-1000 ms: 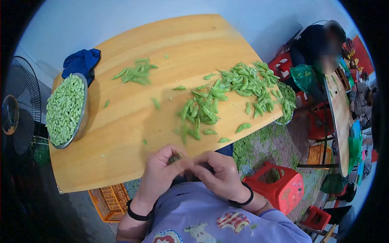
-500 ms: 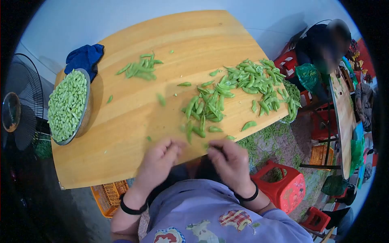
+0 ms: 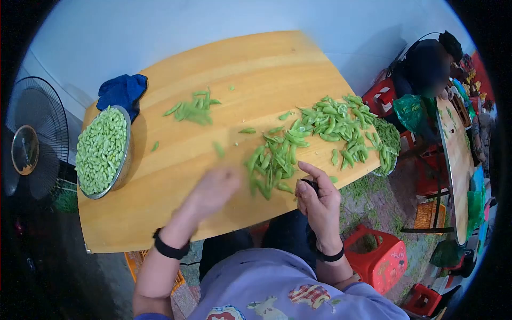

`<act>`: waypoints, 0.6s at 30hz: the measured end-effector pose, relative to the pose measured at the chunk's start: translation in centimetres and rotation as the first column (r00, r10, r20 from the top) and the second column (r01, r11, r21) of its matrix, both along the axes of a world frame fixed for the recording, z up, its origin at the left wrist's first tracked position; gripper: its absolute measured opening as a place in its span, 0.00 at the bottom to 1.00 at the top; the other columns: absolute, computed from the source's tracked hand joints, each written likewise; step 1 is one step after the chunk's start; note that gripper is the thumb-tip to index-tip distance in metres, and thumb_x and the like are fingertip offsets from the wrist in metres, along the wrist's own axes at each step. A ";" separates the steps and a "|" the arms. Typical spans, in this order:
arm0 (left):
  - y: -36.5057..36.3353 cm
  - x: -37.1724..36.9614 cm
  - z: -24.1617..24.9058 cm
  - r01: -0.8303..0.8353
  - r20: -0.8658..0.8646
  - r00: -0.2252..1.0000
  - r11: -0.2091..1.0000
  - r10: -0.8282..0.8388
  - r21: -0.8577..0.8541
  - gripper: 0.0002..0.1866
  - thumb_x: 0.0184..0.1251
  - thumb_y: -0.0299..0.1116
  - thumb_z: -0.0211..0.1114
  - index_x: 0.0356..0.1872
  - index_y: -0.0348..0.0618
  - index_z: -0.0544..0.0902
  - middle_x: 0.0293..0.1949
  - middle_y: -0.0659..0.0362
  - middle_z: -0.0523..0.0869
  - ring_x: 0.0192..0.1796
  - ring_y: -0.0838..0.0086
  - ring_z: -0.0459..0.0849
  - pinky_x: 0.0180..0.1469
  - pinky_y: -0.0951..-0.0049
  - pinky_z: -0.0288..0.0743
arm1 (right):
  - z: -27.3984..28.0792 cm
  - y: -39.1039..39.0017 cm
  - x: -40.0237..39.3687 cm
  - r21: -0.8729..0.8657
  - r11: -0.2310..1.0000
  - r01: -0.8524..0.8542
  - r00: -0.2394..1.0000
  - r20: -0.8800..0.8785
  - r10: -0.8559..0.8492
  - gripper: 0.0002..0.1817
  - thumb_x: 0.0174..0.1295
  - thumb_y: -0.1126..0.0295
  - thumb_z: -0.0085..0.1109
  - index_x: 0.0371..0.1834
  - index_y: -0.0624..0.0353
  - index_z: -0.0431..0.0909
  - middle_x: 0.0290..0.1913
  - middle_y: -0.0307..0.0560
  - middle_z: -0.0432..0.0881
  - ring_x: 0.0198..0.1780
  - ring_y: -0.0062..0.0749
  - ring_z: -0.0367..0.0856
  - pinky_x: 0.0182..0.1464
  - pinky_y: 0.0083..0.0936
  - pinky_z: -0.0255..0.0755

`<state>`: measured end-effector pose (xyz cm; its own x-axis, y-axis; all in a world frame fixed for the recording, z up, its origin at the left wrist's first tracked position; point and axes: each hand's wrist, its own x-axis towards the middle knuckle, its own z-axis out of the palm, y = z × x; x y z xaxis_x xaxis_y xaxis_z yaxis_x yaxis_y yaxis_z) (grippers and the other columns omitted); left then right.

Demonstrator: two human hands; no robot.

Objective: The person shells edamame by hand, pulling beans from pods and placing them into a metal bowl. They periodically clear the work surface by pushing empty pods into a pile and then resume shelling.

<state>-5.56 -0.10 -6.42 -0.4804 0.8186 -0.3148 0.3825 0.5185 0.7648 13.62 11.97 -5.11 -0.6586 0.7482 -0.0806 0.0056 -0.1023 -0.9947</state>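
Observation:
Over the table, my left hand is smeared by motion, its fingers unclear, left of the nearest heap of green bean pods. My right hand is at the table's front edge, thumb raised and index finger pointing up and left, the other fingers curled. A small dark thing shows between its thumb and index finger; I cannot tell what it is. A single pod lies beyond my left hand. At the left stands a metal bowl heaped with shelled green beans.
A blue cloth lies behind the bowl on the wooden table, with a smaller pile of pods near it. A fan stands at left. Right are a red stool, a second table and a seated person.
My hands have moved apart: the left up and leftward, the right slightly up and to the right, its index finger now extended. The whole view has shifted a little.

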 end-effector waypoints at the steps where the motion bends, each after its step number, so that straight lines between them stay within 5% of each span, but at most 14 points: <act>1: -0.1 -0.8 1.5 0.004 -0.007 1.000 1.000 -0.004 0.000 0.04 0.57 0.28 0.52 0.30 0.37 0.72 0.21 0.59 0.77 0.24 0.72 0.75 0.23 0.74 0.67 | 0.2 0.0 0.1 -0.088 0.996 -0.015 0.999 -0.038 0.012 0.19 0.60 0.76 0.52 0.56 0.63 0.67 0.28 0.35 0.73 0.24 0.11 0.65 0.25 0.08 0.60; 2: -0.3 -1.6 3.8 -0.170 0.424 0.902 0.968 0.077 0.186 0.05 0.57 0.28 0.50 0.30 0.38 0.72 0.21 0.62 0.75 0.23 0.79 0.72 0.22 0.80 0.63 | 0.2 0.2 0.2 -0.088 0.996 -0.012 0.999 -0.044 0.008 0.19 0.60 0.76 0.52 0.56 0.63 0.67 0.28 0.35 0.73 0.24 0.11 0.65 0.25 0.08 0.60; 3: -0.2 -2.5 5.2 -0.398 0.779 0.625 0.877 0.045 0.269 0.06 0.58 0.28 0.47 0.30 0.39 0.72 0.22 0.65 0.73 0.23 0.85 0.68 0.20 0.86 0.59 | 0.1 0.3 0.3 -0.077 0.997 -0.026 0.999 -0.041 0.023 0.19 0.60 0.76 0.52 0.55 0.63 0.67 0.28 0.35 0.72 0.24 0.10 0.65 0.24 0.08 0.59; 4: 0.0 -3.9 5.6 -0.399 0.778 0.627 0.876 0.046 0.270 0.06 0.58 0.28 0.47 0.30 0.39 0.72 0.22 0.65 0.73 0.23 0.85 0.68 0.20 0.86 0.59 | 0.1 0.4 0.3 -0.066 0.997 -0.044 0.998 -0.038 0.041 0.18 0.60 0.76 0.52 0.55 0.63 0.68 0.27 0.34 0.72 0.24 0.10 0.64 0.23 0.08 0.59; 7: 0.4 -7.2 6.5 -0.449 0.636 0.764 0.799 0.111 0.400 0.06 0.58 0.29 0.49 0.32 0.39 0.73 0.24 0.64 0.73 0.22 0.86 0.66 0.19 0.90 0.54 | -0.1 0.3 0.2 -0.024 0.998 -0.052 0.998 -0.022 0.051 0.17 0.60 0.76 0.52 0.54 0.63 0.69 0.28 0.34 0.72 0.25 0.11 0.66 0.25 0.09 0.61; 9: 0.9 -8.4 5.6 -0.260 -0.008 0.962 0.921 0.274 0.291 0.06 0.59 0.30 0.51 0.32 0.39 0.73 0.26 0.65 0.74 0.24 0.83 0.70 0.21 0.84 0.61 | -0.2 0.2 0.4 -0.013 0.998 -0.061 0.998 -0.015 0.061 0.17 0.60 0.76 0.52 0.53 0.64 0.70 0.28 0.35 0.72 0.26 0.12 0.67 0.26 0.09 0.62; 10: 1.4 -9.6 1.6 0.059 -0.334 0.930 0.835 0.153 0.547 0.05 0.58 0.30 0.54 0.32 0.41 0.74 0.24 0.63 0.78 0.26 0.73 0.77 0.25 0.72 0.68 | -0.3 0.1 0.4 -0.001 0.998 -0.063 0.998 -0.001 0.063 0.17 0.59 0.76 0.52 0.52 0.64 0.70 0.29 0.35 0.72 0.27 0.13 0.68 0.27 0.10 0.63; 11: 1.2 -8.8 1.7 0.060 -0.337 0.929 0.835 0.154 0.547 0.05 0.58 0.30 0.54 0.32 0.41 0.74 0.24 0.63 0.78 0.26 0.73 0.77 0.25 0.72 0.68 | -0.4 0.1 0.4 -0.002 0.998 -0.063 0.998 -0.004 0.063 0.17 0.59 0.76 0.52 0.52 0.64 0.70 0.29 0.35 0.72 0.27 0.13 0.68 0.27 0.10 0.63; 13: 1.4 -6.8 2.1 0.332 -0.608 0.776 0.928 -0.166 0.171 0.03 0.57 0.29 0.56 0.31 0.43 0.75 0.24 0.57 0.80 0.30 0.63 0.80 0.30 0.63 0.70 | -0.6 0.1 0.2 0.020 0.997 -0.078 0.997 0.010 0.078 0.17 0.59 0.76 0.53 0.52 0.65 0.70 0.28 0.36 0.73 0.29 0.14 0.69 0.29 0.12 0.65; 14: 1.6 -6.8 1.9 0.330 -0.610 0.775 0.928 -0.163 0.172 0.03 0.57 0.29 0.56 0.31 0.43 0.75 0.24 0.57 0.80 0.30 0.63 0.80 0.30 0.63 0.70 | -0.5 0.1 0.1 0.022 0.997 -0.080 0.997 0.008 0.080 0.17 0.59 0.76 0.53 0.52 0.65 0.70 0.28 0.36 0.73 0.29 0.14 0.69 0.29 0.12 0.65; 16: 2.0 -7.2 1.0 0.308 -0.701 0.638 0.940 -0.319 -0.146 0.02 0.54 0.28 0.58 0.29 0.44 0.75 0.26 0.51 0.79 0.31 0.58 0.79 0.30 0.61 0.70 | -0.4 0.0 -0.1 0.019 0.995 -0.098 0.995 0.009 0.098 0.17 0.59 0.75 0.53 0.52 0.65 0.70 0.28 0.36 0.72 0.29 0.14 0.69 0.30 0.12 0.65; 18: 2.0 -7.8 0.3 0.319 -0.730 0.614 0.940 -0.300 -0.118 0.03 0.55 0.29 0.59 0.28 0.43 0.75 0.23 0.54 0.78 0.28 0.62 0.79 0.28 0.64 0.68 | 0.0 -0.1 -0.2 0.011 0.995 -0.098 0.995 0.010 0.098 0.16 0.59 0.75 0.53 0.51 0.65 0.71 0.28 0.36 0.72 0.29 0.14 0.69 0.29 0.12 0.65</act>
<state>-13.31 1.86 -6.12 -0.2610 0.9644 0.0419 0.9523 0.2501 0.1746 13.43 11.86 -5.12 -0.7280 0.6811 -0.0787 0.0242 -0.0892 -0.9957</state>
